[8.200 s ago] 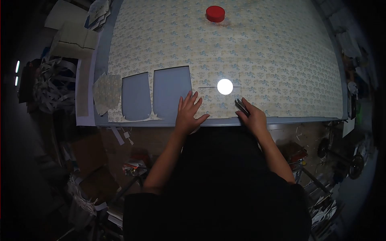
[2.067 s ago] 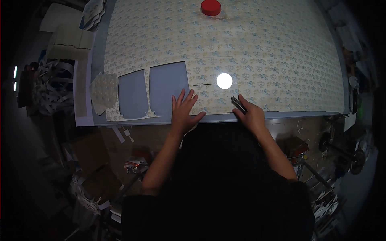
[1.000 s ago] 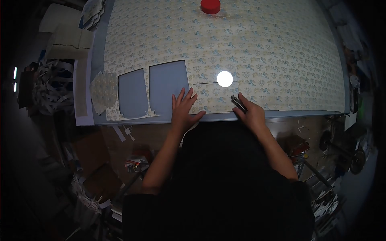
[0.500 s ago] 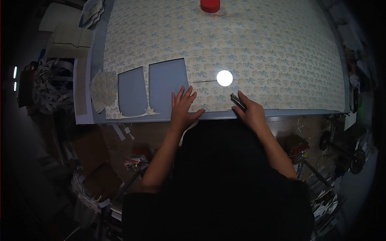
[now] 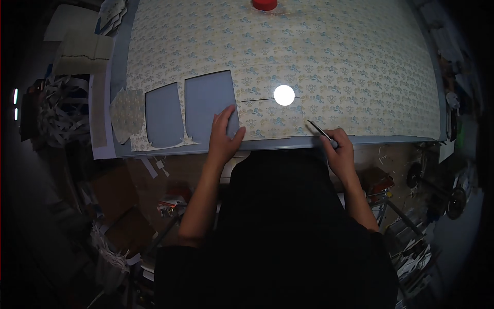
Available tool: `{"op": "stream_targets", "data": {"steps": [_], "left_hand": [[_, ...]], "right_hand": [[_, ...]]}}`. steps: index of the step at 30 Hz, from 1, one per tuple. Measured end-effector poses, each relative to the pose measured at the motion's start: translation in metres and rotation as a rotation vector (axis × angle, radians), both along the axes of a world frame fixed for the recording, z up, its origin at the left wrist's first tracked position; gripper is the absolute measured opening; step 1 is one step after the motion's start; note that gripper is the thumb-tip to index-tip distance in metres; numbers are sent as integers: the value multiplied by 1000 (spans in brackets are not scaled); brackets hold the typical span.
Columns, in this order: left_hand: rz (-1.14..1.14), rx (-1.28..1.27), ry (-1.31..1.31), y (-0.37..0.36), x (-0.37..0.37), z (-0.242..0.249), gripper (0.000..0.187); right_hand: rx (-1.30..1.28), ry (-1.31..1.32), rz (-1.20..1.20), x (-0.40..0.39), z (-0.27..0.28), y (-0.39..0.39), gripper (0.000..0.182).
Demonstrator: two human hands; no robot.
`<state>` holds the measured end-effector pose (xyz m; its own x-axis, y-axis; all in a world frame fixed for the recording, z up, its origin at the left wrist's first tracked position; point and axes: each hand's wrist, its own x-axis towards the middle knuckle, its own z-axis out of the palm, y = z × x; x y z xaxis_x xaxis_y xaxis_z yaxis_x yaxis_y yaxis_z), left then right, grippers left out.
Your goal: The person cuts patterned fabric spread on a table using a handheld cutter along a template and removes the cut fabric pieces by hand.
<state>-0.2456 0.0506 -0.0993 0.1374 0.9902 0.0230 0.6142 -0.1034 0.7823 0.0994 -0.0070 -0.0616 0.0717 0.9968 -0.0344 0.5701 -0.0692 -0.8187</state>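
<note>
A large sheet of pale patterned paper (image 5: 334,67) with small blue and yellow motifs covers the table. Two window-shaped cut-outs in it bare the blue-grey tabletop (image 5: 208,100). My left hand (image 5: 224,136) is at the right side of the larger cut-out, thumb apart from the fingers, holding nothing. In my right hand (image 5: 339,152), near the front edge, is a slim utility knife (image 5: 321,133), its tip pointing up and left over the paper. Between the hands, a dark slit runs across the sheet towards a bright white disc (image 5: 284,95); a fainter line runs down near the knife tip.
A red round object (image 5: 265,4) rests on the sheet at the far side. A cut patterned piece (image 5: 127,116) lies at the left end. Shredded paper strips (image 5: 64,110) are heaped left of the table, and a brown box (image 5: 116,185) stands below.
My left hand has moved left, off the uncut paper to the larger cut-out, its fingers closer together. My right hand has shifted right and towards me with the knife, whose blade end now shows more.
</note>
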Motion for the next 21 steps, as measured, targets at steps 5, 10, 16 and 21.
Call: {"op": "stream_targets", "data": {"steps": [5, 10, 16, 21], "left_hand": [[266, -56, -326, 28, -8, -1, 47], [149, -40, -103, 49, 17, 24, 32], [-212, 1, 93, 61, 72, 27, 49], [-358, -22, 316, 69, 98, 30, 78]], "right_hand": [[-74, 193, -134, -15, 9, -10, 10], [-73, 135, -33, -9, 2, -14, 14], [-308, 486, -102, -20, 17, 7, 22], [-313, 255, -44, -19, 16, 17, 22]]}}
